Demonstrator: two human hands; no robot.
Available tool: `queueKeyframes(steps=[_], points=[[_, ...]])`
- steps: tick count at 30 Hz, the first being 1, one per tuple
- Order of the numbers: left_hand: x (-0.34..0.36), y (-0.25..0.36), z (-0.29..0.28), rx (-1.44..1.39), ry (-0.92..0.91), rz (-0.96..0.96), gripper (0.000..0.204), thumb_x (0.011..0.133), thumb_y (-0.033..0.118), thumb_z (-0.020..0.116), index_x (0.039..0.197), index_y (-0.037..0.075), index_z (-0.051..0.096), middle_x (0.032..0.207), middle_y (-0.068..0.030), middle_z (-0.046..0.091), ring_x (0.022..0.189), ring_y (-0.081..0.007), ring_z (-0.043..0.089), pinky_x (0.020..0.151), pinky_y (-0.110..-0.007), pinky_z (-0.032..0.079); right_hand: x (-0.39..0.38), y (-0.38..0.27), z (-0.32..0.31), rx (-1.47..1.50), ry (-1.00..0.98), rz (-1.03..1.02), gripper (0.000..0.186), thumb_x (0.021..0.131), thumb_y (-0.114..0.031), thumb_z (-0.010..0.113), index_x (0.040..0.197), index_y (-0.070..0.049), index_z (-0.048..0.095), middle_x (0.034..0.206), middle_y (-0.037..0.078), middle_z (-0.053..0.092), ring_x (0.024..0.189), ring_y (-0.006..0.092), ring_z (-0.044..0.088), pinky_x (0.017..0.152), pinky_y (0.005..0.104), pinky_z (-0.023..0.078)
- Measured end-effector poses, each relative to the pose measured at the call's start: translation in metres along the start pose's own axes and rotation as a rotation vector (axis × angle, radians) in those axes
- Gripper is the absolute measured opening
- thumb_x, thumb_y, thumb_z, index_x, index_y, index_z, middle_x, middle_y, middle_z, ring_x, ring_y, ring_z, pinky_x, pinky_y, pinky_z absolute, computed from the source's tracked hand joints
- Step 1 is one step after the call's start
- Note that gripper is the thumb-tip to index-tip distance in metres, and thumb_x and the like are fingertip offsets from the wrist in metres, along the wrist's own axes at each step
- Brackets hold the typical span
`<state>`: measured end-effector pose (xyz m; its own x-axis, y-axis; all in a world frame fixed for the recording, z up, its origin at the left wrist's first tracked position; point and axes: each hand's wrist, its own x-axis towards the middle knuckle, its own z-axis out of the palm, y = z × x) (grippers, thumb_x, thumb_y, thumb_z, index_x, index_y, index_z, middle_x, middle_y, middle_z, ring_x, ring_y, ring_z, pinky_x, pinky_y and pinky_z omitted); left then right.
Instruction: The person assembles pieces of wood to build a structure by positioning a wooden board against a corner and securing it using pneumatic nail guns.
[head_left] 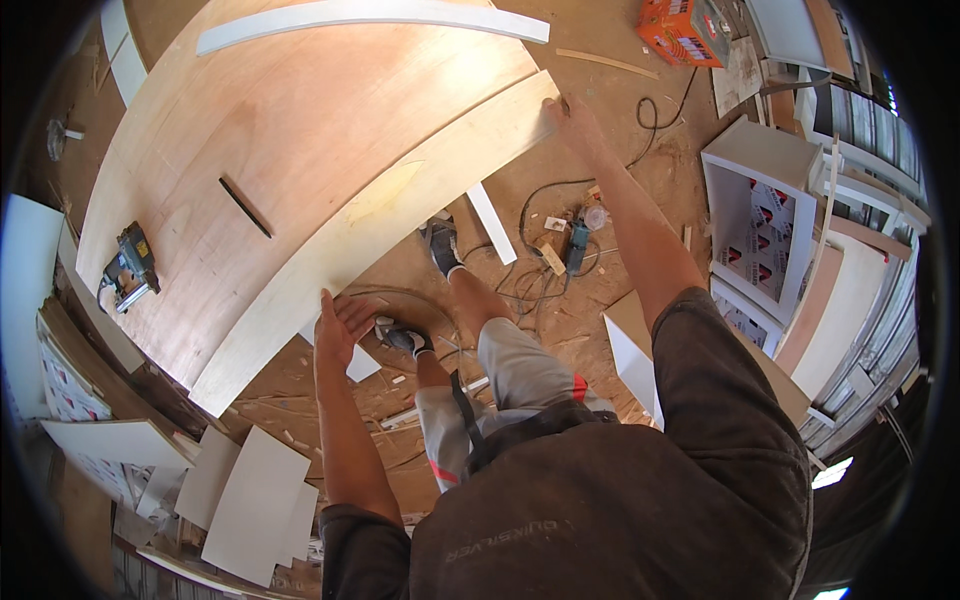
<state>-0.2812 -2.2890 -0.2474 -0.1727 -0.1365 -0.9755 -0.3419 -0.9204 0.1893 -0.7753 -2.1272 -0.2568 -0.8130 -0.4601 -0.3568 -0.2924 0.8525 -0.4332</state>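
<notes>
A long pale plywood strip point(380, 220) lies along the near edge of a large plywood sheet point(290, 140). Around its far right end my right hand point(565, 118) is closed, fingers partly hidden. My left hand point(342, 322) touches the near edge toward the left end, fingers spread. On the sheet rest a corded power tool point(132, 265), a slim dark bar point(245, 205) and, along the back, a white strip point(370, 20).
A grinder-like tool point(577, 245) and cables lie on the dusty floor point(610, 90) by my feet, among offcuts. An orange box point(670, 30) stands at the top right. White cabinets point(760, 230) stand at the right; white boards point(250, 510) lean at the lower left.
</notes>
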Motion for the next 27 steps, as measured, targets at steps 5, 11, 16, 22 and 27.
queueKeyframes(steps=[5, 11, 16, 22, 27], points=[[-0.065, -0.037, -0.047, 0.314, 0.155, 0.085, 0.051, 0.097, 0.048, 0.051, 0.123, 0.005, 0.052, 0.11, -0.013, 0.065, 0.091, -0.0211, 0.066, 0.074, -0.035, 0.054, -0.063, 0.032, -0.007, 0.037, 0.02, 0.065, 0.053, 0.097, -0.039, 0.05, 0.13, 0.002, 0.052, 0.124, 0.029, 0.059, 0.118, 0.0413, 0.055, 0.098, 0.0442, 0.043], [-0.206, -0.099, -0.133, 0.457, 0.185, 0.349, 0.045, 0.094, 0.042, 0.056, 0.113, 0.001, 0.059, 0.097, -0.0097, 0.066, 0.087, -0.0178, 0.065, 0.073, -0.033, 0.052, -0.301, 0.187, 0.01, -0.021, -0.392, 0.143, 0.034, 0.094, -0.03, 0.054, 0.119, -0.007, 0.055, 0.096, 0.012, 0.057, 0.077, 0.0227, 0.057, 0.064, 0.0341, 0.046], [-0.32, -0.253, -0.277, 0.407, 0.51, 0.36, 0.049, 0.092, 0.045, 0.055, 0.108, -0.001, 0.063, 0.103, -0.0199, 0.068, 0.098, -0.0307, 0.066, 0.087, -0.042, 0.049, -0.49, 0.132, 0.029, -0.047, -0.854, 0.168, 0.038, 0.092, -0.032, 0.05, 0.123, -0.01, 0.054, 0.096, 0.008, 0.059, 0.072, 0.0198, 0.06, 0.053, 0.0331, 0.048], [-0.437, -0.479, -0.403, 0.006, 0.96, 0.248, 0.048, 0.091, 0.041, 0.055, 0.109, -0.002, 0.065, 0.106, -0.0229, 0.067, 0.105, -0.0362, 0.063, 0.089, -0.042, 0.047, -0.51, -0.018, 0.03, -0.16, -0.979, -0.511, 0.027, 0.093, -0.027, 0.052, 0.11, -0.007, 0.058, 0.093, 0.009, 0.056, 0.079, 0.0219, 0.059, 0.062, 0.033, 0.05], [-0.473, -0.654, -0.406, -0.386, 1.263, 0.17, 0.048, 0.091, 0.042, 0.056, 0.104, -0.004, 0.065, 0.1, -0.0245, 0.068, 0.101, -0.037, 0.064, 0.086, -0.043, 0.048, -0.485, -0.178, 0.06, -0.064, -0.917, -0.312, 0.034, 0.096, -0.029, 0.051, 0.124, -0.01, 0.05, 0.105, 0.012, 0.056, 0.085, 0.0252, 0.06, 0.065, 0.0379, 0.052]])
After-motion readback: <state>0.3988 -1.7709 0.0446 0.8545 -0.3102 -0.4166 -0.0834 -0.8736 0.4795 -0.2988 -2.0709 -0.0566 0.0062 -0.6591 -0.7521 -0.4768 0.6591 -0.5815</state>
